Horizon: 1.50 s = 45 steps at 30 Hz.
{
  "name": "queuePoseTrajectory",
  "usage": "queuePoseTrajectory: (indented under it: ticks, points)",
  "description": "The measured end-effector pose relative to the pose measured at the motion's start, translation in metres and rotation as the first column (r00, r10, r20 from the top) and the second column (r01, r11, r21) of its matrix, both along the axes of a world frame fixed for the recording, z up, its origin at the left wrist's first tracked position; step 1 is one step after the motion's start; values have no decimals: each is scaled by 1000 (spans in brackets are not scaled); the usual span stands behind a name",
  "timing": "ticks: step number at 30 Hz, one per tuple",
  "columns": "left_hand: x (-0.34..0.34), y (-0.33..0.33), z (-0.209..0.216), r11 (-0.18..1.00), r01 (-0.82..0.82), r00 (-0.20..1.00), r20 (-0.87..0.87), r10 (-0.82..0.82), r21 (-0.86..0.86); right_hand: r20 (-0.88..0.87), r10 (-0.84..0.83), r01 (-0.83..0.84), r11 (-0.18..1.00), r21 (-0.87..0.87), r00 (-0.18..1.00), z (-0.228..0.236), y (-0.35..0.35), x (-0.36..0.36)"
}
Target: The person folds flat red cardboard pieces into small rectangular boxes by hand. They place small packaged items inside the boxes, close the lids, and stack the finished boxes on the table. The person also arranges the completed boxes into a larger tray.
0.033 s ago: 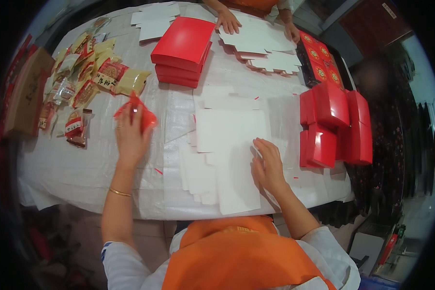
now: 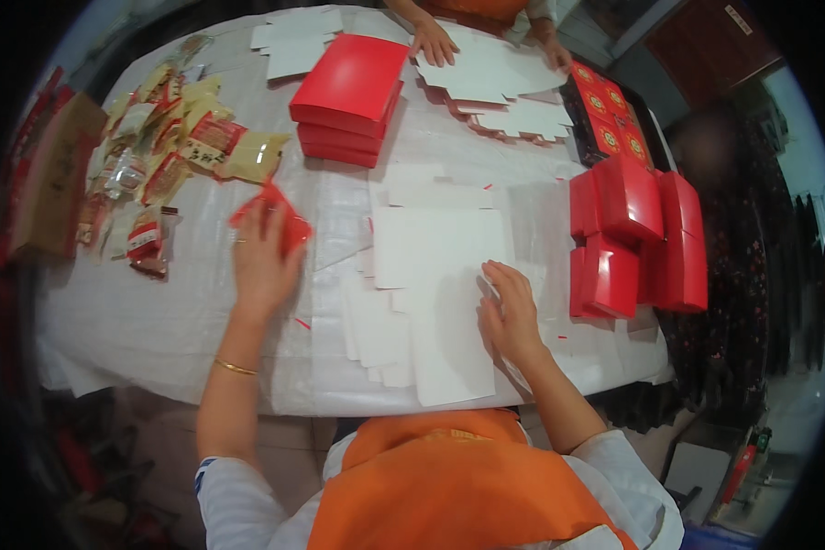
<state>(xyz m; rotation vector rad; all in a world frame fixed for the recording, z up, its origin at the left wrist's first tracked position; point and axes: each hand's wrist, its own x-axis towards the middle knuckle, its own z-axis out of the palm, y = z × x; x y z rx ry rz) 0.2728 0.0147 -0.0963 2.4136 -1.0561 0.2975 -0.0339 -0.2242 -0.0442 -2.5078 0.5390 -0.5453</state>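
My left hand (image 2: pixel 264 261) is closed over a shiny red packet (image 2: pixel 289 220). Its fingers hide much of the packet, just above the table's white plastic cover. Beyond it lies a pile of wrapped snack packets (image 2: pixel 170 137) in yellow, red and clear film. My right hand (image 2: pixel 511 312) holds nothing; its slightly bent fingers are by the right edge of a flat, unfolded white carton (image 2: pixel 440 247). That carton lies on top of other white carton blanks (image 2: pixel 373 321) in front of me.
A stack of red boxes (image 2: pixel 350 82) stands at the far middle, more red boxes (image 2: pixel 632 229) at the right. Behind them is a dark tray (image 2: pixel 605 115) of patterned red boxes. Across the table, another person's hands (image 2: pixel 434 43) touch white blanks (image 2: pixel 495 69). A brown carton (image 2: pixel 55 183) stands far left.
My left hand has shifted a little to the right and nearer me, and the red packet has moved with it. My right hand stays almost where it was.
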Motion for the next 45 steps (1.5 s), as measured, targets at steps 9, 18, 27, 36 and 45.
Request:
queuePoseTrajectory:
  ticks: [9,18,27,36,45]
  points:
    - [168,135,17,700,-664,721,24,692,-262,26,-61,63,991,-116,998,-30,-5,-62]
    - [122,50,-41,894,-389,907,-262,330,-223,-53,-101,96,991,-96,993,-26,-10,-57]
    - [-111,-60,12,960,-38,996,-88,14,-276,-49,-219,220,975,32,975,-28,-20,-50]
    - [-139,-89,9,988,-53,985,-172,27,-144,103,-74,89,985,-150,992,-18,-67,51]
    - [-154,-91,4,995,-50,984,-174,35,-84,46,178,-160,951,-264,983,-27,-89,167]
